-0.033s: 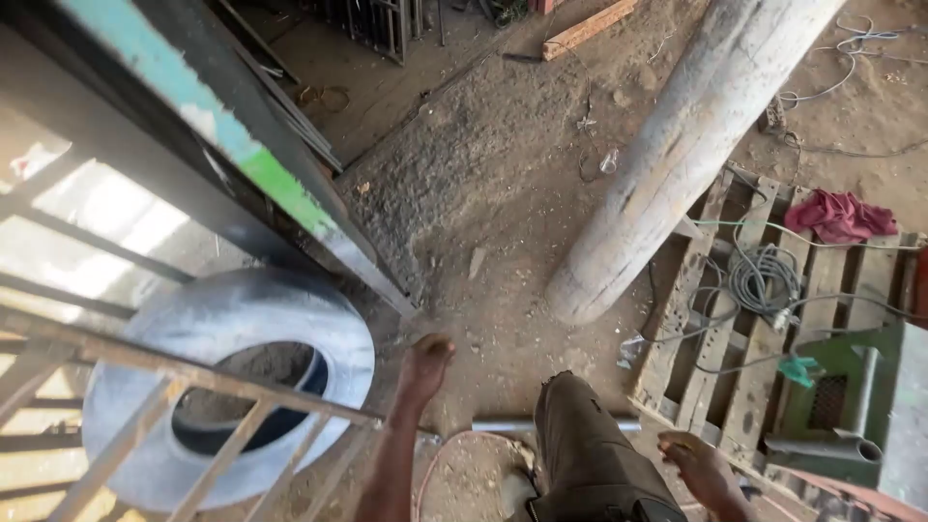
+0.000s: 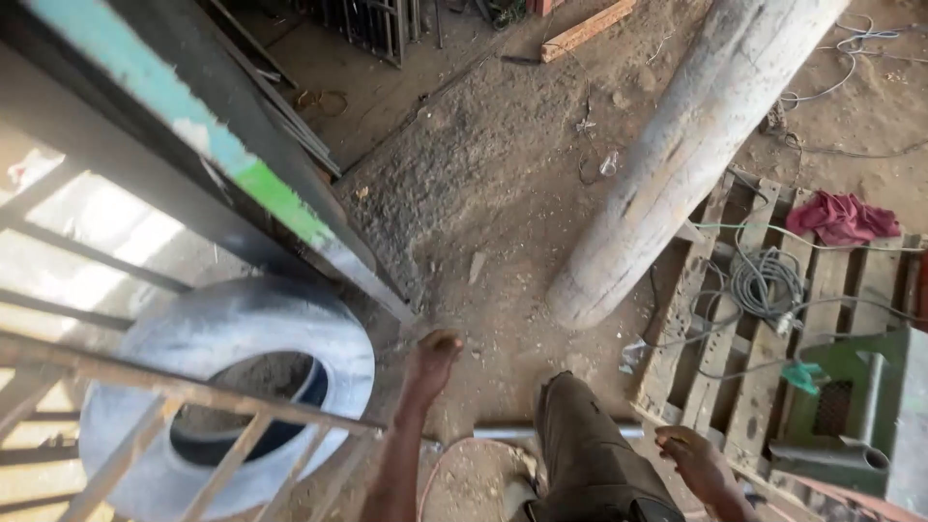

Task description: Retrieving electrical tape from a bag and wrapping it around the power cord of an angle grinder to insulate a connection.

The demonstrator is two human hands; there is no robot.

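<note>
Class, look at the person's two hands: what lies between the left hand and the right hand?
In the head view, the person's own trousered leg lies between the left hand and the right hand, with a grey metal pipe on the dirt running behind it.

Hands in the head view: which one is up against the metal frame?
The left hand. It reaches forward to the lower end of the dark metal frame, beside the tyre. The right hand hangs apart, over the wooden pallet.
</note>
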